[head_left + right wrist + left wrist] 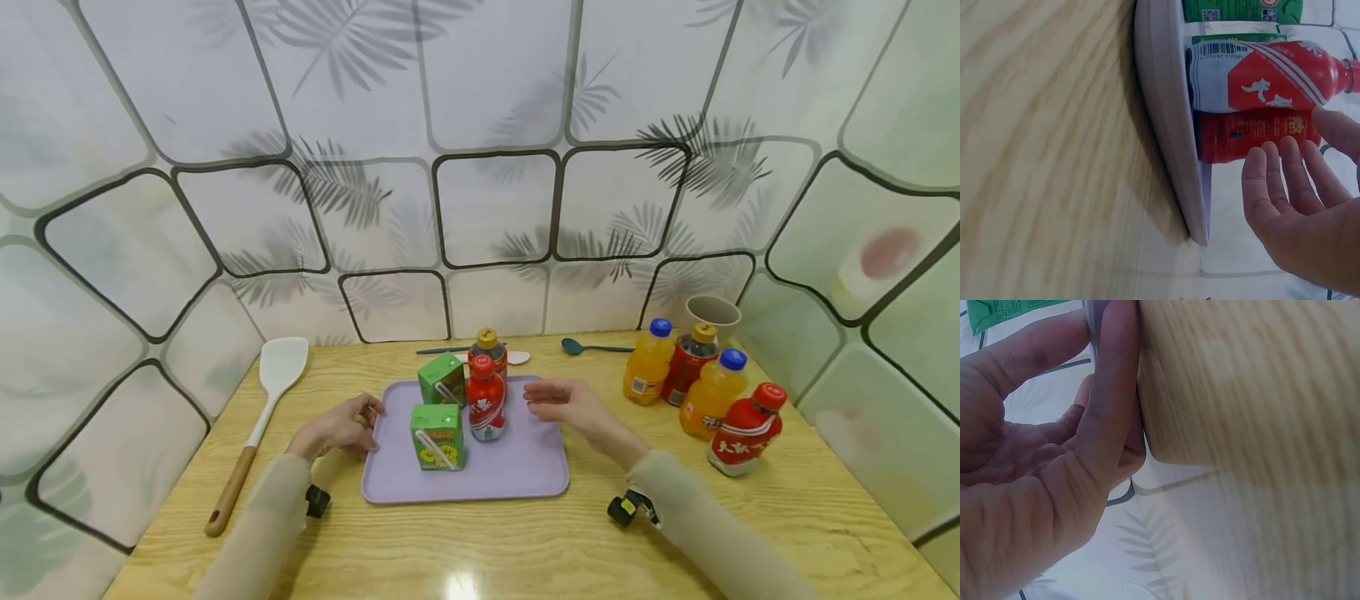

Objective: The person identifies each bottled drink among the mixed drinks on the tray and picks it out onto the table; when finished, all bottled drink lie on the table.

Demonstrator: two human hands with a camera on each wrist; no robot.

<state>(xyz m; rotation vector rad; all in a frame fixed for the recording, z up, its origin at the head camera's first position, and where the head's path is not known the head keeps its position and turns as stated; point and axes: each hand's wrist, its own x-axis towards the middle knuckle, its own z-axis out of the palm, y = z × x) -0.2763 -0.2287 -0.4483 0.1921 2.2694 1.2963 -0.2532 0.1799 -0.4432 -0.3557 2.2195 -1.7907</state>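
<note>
Purple tray (517, 471) looks stiff but probably tippy loaded, so grab both ends: left hand (339, 427) pinches it at left, right hand (573, 407) hovers relaxed, gripping nothing.

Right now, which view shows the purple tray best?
The head view: it shows the purple tray from above, most of its outline visible. The left wrist view gives only a sliver at the fingers; the right wrist view, its side, edge-on.

The pale wood-grained counter (390, 550) bears a rectangular lilac tray (510, 477), a white wooden-handled spatula (262, 417) at left, a dark teal spoon (574, 347) behind, and, at right, two blue-capped orange bottles (647, 368), two red-labelled bottles (745, 435) and a beige cup (727, 323).
</note>
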